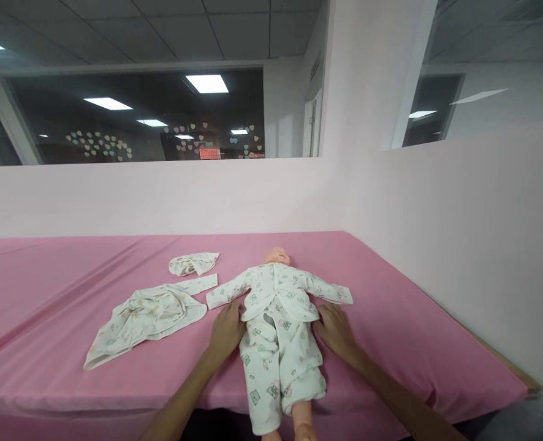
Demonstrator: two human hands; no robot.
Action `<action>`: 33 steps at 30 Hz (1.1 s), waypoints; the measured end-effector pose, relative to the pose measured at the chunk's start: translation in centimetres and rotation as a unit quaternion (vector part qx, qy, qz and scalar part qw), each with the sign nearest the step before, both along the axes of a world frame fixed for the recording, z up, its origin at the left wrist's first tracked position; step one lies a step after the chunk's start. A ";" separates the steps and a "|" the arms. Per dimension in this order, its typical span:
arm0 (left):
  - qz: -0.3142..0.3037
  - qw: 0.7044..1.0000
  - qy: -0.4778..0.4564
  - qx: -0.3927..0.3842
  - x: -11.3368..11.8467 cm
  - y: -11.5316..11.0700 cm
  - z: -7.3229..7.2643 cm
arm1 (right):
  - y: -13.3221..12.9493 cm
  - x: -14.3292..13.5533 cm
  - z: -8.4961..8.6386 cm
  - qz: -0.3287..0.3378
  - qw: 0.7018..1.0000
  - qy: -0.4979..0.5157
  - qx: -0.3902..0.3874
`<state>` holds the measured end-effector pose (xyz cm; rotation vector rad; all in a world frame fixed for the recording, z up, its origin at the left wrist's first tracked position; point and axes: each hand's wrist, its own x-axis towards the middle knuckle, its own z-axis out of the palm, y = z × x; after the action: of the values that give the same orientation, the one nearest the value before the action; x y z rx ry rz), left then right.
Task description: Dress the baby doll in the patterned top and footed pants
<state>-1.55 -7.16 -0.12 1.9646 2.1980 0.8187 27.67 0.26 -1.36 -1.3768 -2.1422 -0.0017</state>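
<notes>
A baby doll [278, 256] lies on its back, head away from me, its lower legs over the near table edge. It wears a white printed jacket [274, 286] with the sleeves spread sideways and white printed pants [294, 352]. One pant leg reaches down near the foot; the other is bunched higher, baring the shin. My left hand [228, 329] is closed at the left side of the pants' waist, beside the jacket hem. On the opposite side, my right hand [336, 331] is closed at the waist too. The hem partly hides the waistband and my fingertips.
A pink sheet [391, 343] covers the table. Left of the doll lie a crumpled white printed garment [149, 315] and a smaller folded printed cloth [193, 263]. White walls with windows [138, 116] border the table behind and at right.
</notes>
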 end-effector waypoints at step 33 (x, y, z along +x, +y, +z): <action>-0.053 0.995 -0.085 0.009 4.5 8.6 10.2 | -1.3 -3.2 2.5 0.036 0.973 0.226 -0.006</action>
<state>3.00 1.45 10.07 1.9205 1.9818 0.9554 24.49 -1.03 1.15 -1.1698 -1.8074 0.3235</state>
